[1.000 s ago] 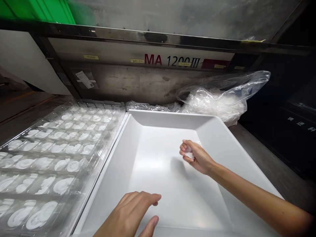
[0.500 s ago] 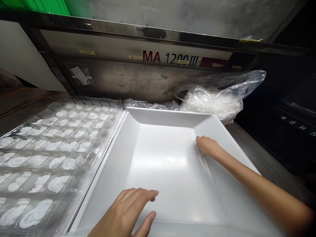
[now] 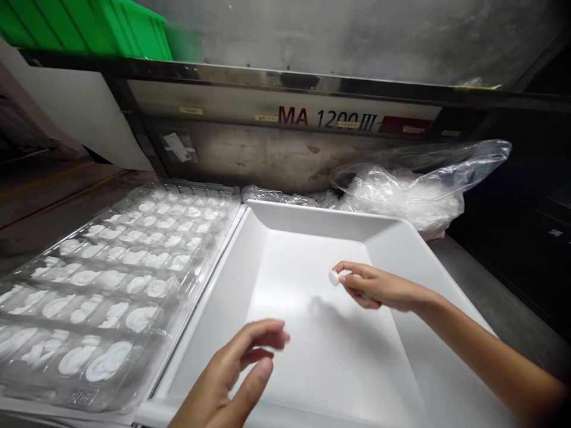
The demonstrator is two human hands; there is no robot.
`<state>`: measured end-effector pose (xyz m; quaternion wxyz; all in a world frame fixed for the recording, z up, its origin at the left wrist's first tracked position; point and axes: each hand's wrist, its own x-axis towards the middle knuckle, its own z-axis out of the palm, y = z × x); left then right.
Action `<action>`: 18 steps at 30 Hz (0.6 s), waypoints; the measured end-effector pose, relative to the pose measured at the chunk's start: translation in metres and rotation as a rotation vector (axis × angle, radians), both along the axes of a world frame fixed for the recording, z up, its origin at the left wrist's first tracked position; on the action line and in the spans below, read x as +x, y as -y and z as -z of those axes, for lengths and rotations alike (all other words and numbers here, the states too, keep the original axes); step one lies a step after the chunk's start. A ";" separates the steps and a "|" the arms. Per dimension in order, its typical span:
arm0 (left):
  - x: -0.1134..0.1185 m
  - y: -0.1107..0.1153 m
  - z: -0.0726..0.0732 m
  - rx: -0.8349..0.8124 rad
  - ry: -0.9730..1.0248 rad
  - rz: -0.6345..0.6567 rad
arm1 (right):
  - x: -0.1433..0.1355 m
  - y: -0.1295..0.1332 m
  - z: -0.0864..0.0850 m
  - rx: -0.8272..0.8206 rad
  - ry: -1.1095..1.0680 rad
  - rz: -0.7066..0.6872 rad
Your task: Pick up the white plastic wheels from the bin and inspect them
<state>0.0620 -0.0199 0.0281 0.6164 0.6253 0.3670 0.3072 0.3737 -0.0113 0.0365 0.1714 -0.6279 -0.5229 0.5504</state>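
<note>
Between the thumb and forefinger of my right hand (image 3: 372, 285) is a small round white plastic piece (image 3: 333, 277). That hand is above the floor of a large white bin (image 3: 307, 255), toward its right wall, and casts a shadow on it. My left hand (image 3: 238, 368) hovers over the near left part of the bin, fingers curved and thumb apart, with nothing in it. Left of the bin lies a clear plastic compartment tray (image 3: 187, 291), its pockets holding many white plastic parts (image 3: 109, 361).
Behind the bin sits a clear plastic bag (image 3: 401, 196) of white material. A machine panel (image 3: 250, 154) marked "MA 1200 III" rises at the back. On the ledge above, at the far left, is a green crate (image 3: 89, 30). A dark cabinet (image 3: 521, 226) stands on the right.
My right hand has come away from the bin's right wall toward the middle, and the round white piece now shows in its fingers. The camera view has shifted somewhat.
</note>
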 end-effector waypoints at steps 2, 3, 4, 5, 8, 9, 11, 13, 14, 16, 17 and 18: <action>0.014 0.004 -0.001 -0.343 0.345 -0.162 | -0.033 0.013 -0.022 -0.030 -0.179 -0.094; 0.023 0.006 -0.003 -0.530 0.519 -0.214 | -0.050 0.021 -0.031 -0.057 -0.242 -0.147; 0.033 0.010 -0.004 -0.724 0.650 -0.227 | -0.066 0.029 -0.040 -0.092 -0.284 -0.197; 0.044 0.013 -0.006 -0.901 0.726 -0.214 | -0.081 0.036 -0.047 -0.129 -0.302 -0.242; 0.067 0.024 -0.013 -1.274 0.852 -0.273 | -0.110 0.051 -0.060 0.021 0.091 -0.361; 0.072 0.026 -0.015 -1.329 0.894 -0.334 | -0.115 0.053 -0.061 0.053 0.184 -0.366; 0.076 0.029 -0.020 -1.363 0.940 -0.433 | -0.116 0.054 -0.061 0.079 0.244 -0.324; 0.076 0.029 -0.025 -1.356 0.910 -0.454 | -0.111 0.053 -0.058 0.144 0.229 -0.263; 0.076 0.029 -0.027 -1.343 0.881 -0.459 | -0.107 0.052 -0.057 0.183 0.213 -0.239; 0.076 0.028 -0.032 -1.304 0.825 -0.483 | -0.101 0.051 -0.056 0.260 0.195 -0.207; 0.077 0.028 -0.034 -1.284 0.803 -0.500 | -0.099 0.051 -0.055 0.301 0.205 -0.201; 0.077 0.028 -0.036 -1.264 0.781 -0.516 | -0.098 0.051 -0.055 0.339 0.223 -0.197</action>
